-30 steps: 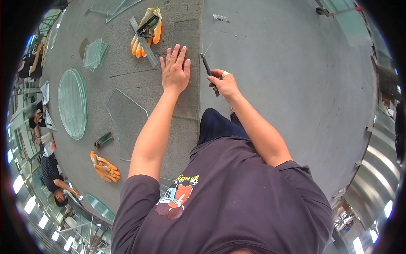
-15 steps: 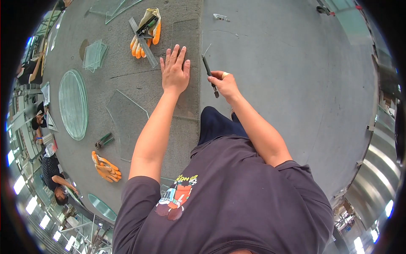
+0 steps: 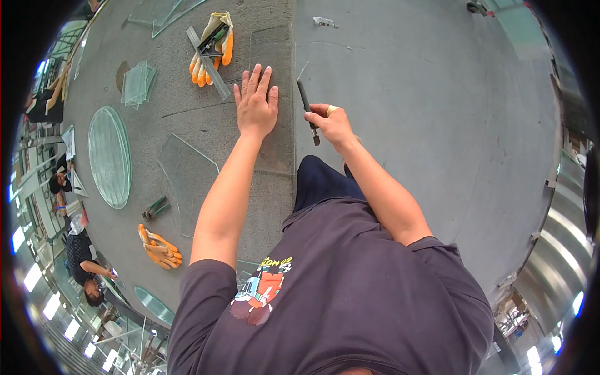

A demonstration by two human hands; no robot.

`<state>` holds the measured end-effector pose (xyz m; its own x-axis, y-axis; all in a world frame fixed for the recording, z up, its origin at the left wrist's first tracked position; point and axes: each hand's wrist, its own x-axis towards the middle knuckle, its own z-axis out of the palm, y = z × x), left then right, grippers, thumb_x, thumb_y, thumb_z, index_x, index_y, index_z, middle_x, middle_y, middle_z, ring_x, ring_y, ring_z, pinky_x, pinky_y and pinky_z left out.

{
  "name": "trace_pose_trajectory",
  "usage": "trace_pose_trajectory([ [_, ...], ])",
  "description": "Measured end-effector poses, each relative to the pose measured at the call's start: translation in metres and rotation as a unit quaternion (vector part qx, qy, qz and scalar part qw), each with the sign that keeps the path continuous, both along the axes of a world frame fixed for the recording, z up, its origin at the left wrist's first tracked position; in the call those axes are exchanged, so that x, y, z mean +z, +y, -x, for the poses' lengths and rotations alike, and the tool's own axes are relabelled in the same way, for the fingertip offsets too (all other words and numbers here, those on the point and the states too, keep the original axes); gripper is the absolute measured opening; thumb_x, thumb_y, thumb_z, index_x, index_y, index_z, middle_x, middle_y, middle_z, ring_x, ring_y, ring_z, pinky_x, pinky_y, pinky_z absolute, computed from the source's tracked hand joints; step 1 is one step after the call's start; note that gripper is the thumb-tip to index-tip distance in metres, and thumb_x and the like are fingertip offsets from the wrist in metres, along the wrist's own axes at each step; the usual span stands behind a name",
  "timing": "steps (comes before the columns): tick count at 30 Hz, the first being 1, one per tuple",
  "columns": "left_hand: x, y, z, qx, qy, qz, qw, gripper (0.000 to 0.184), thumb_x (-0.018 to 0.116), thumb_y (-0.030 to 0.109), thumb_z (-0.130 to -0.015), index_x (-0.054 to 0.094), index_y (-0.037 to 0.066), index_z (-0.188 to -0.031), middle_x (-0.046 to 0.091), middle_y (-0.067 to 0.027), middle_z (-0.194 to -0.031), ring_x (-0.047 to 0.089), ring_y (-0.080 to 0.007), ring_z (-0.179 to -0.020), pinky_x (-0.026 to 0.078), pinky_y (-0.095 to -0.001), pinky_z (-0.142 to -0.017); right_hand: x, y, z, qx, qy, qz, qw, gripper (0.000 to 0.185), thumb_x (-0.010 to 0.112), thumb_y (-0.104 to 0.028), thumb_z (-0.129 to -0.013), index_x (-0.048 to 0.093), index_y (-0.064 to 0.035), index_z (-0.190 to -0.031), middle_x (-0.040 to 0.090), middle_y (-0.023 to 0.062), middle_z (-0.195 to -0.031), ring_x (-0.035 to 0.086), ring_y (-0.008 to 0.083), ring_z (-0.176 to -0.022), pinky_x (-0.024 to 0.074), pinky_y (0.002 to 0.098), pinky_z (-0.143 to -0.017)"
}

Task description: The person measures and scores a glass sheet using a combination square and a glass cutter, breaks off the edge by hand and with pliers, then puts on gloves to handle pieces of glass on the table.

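Observation:
My left hand (image 3: 256, 112) lies flat with fingers spread on a clear rectangular glass pane (image 3: 270, 47) along the edge of the grey felt-like table (image 3: 200, 115). Just past that edge, over the floor, my right hand (image 3: 333, 127) grips a dark, pen-shaped glass cutter (image 3: 304, 95). Its metal head points back toward my body, and a thin bright line extends from the other end. Above my left hand, a combination square (image 3: 209, 64) rests on a white and orange work glove (image 3: 229, 47).
On the table are stacked oval glass panes (image 3: 110, 156), small square panes (image 3: 139, 84), an irregular glass piece (image 3: 187, 181), green-handled pliers (image 3: 156, 208) and orange gloves (image 3: 160, 249). A co-worker (image 3: 80, 256) is at the far left. A small scrap (image 3: 325, 22) lies on the floor.
The view has shifted slightly. The glass cutter in my right hand is tilted a little differently; my left hand stays flat on the pane.

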<state>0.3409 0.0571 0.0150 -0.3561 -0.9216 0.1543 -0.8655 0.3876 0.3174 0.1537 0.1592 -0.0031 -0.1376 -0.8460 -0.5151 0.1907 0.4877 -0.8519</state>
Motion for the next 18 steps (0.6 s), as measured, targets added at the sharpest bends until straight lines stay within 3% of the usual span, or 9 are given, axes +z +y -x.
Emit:
trace_pose_trajectory([
  [7,0.001,-0.001,0.001,0.000,-0.001,0.001,1.000,0.051,0.047,0.039,-0.106,0.047,0.024,-0.154,0.037,-0.0029,-0.165,0.028,-0.0303,-0.154,0.014,-0.0539,-0.127,-0.013,0.003,-0.001,-0.008,-0.017,0.016,1.000,0.036,0.077,-0.013,-0.091,0.072,0.0013,-0.124,0.072,0.0037,-0.092,0.059,0.0079,-0.072,0.0490,0.0266,-0.062],
  [16,-0.002,-0.002,0.000,-0.003,-0.006,0.006,1.000,0.051,0.046,0.039,-0.106,0.046,0.025,-0.155,0.037,-0.0026,-0.165,0.028,-0.0301,-0.155,0.014,-0.0535,-0.127,-0.010,0.005,-0.005,-0.029,-0.021,0.019,0.999,0.036,0.077,-0.013,-0.091,0.072,0.0017,-0.123,0.073,0.0050,-0.093,0.061,0.0092,-0.072,0.0508,0.0271,-0.062],
  [18,-0.002,-0.002,-0.001,-0.002,-0.004,0.002,1.000,0.051,0.046,0.039,-0.106,0.046,0.025,-0.155,0.036,-0.0025,-0.165,0.027,-0.0301,-0.155,0.014,-0.0535,-0.127,-0.021,0.000,-0.006,-0.020,-0.022,-0.031,0.999,0.035,0.077,-0.014,-0.090,0.072,0.0022,-0.122,0.074,0.0056,-0.092,0.061,0.0091,-0.069,0.0499,0.0274,-0.059],
])
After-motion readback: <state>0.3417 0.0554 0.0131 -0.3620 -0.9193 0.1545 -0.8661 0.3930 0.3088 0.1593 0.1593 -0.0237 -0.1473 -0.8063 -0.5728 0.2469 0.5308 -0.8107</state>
